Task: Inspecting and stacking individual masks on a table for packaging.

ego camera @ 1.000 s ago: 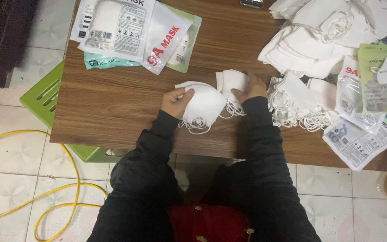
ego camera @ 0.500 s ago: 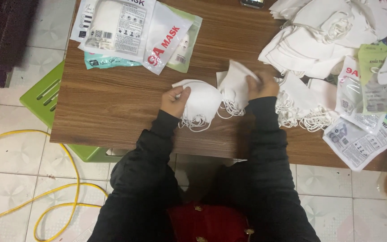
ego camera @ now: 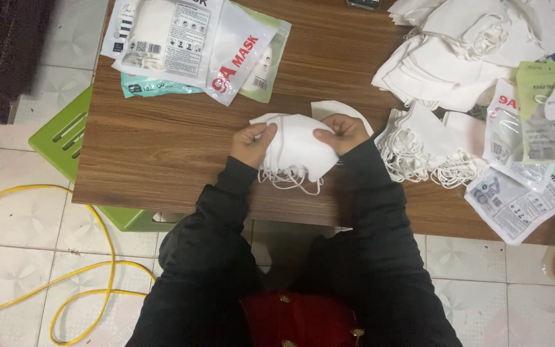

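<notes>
A small stack of white face masks [ego camera: 293,151] lies near the front edge of the brown wooden table [ego camera: 162,148], ear loops hanging toward me. My left hand [ego camera: 252,142] pinches the stack's left side. My right hand [ego camera: 340,132] presses a mask down on its right side. Both arms wear dark sleeves. Another white mask [ego camera: 329,108] peeks out behind my right hand.
Printed mask packets [ego camera: 191,45] lie at the table's back left. Loose white masks [ego camera: 464,51] pile at the back right, a looped stack [ego camera: 419,148] sits right of my hands, more packets [ego camera: 521,186] far right. A green stool [ego camera: 65,138] and yellow cable [ego camera: 65,276] are on the tiled floor.
My right hand brought the mask it held from the right and laid it onto the stack under my left hand. Both hands now meet on the stack.
</notes>
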